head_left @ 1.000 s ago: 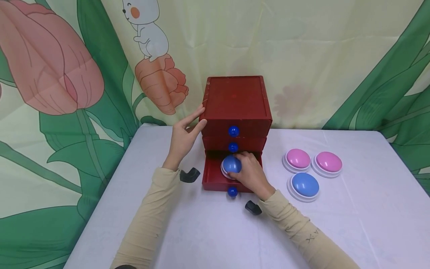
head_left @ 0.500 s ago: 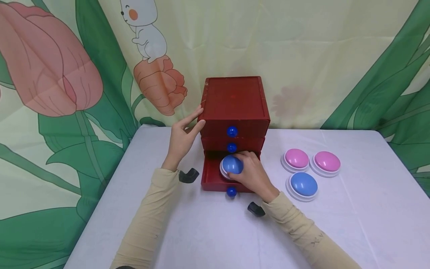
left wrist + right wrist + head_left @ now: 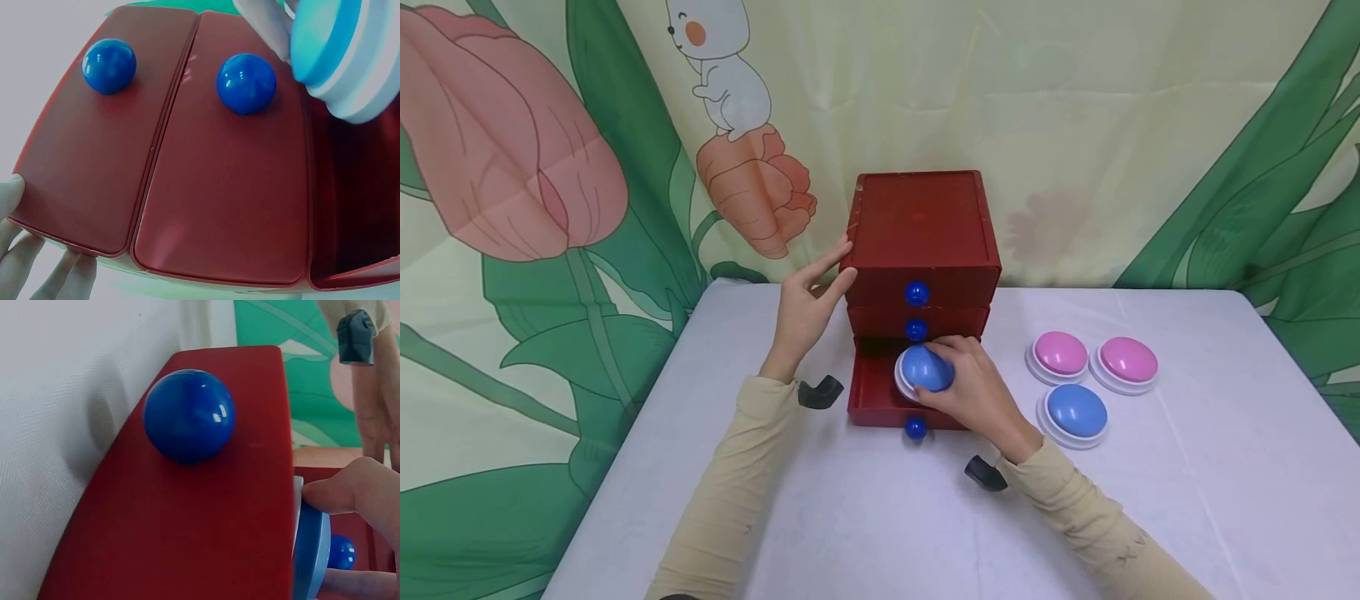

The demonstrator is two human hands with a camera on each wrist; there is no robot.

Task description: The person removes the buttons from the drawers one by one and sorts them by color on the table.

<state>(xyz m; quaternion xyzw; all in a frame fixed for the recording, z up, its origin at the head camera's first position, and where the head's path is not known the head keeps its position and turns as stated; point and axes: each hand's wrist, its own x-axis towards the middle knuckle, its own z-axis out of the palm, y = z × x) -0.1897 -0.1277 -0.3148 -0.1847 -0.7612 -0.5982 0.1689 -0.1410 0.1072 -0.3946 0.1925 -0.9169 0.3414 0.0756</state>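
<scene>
My right hand [image 3: 973,387] pinches a blue dome push button [image 3: 927,368] with a white base, thumb at the near side and fingers at the far side. It is over the pulled-out bottom drawer [image 3: 867,392] of a small red drawer cabinet [image 3: 925,218]. Tilted, the button [image 3: 353,56] appears beside the middle drawer's knob [image 3: 246,84] in the left wrist view. With fingers extended, my left hand [image 3: 803,312] rests against the cabinet's left side. The upper two drawers are closed; each drawer has a round blue knob.
Right of the cabinet, two pink push buttons [image 3: 1060,354] [image 3: 1128,360] and another blue push button [image 3: 1077,411] stand on the white-covered table [image 3: 880,517]. Behind the table hangs a printed cloth [image 3: 1060,125] with a rabbit and plants.
My right hand has shifted a little to the right with the blue button, which has lifted and tilted slightly. The left hand keeps its place on the cabinet.
</scene>
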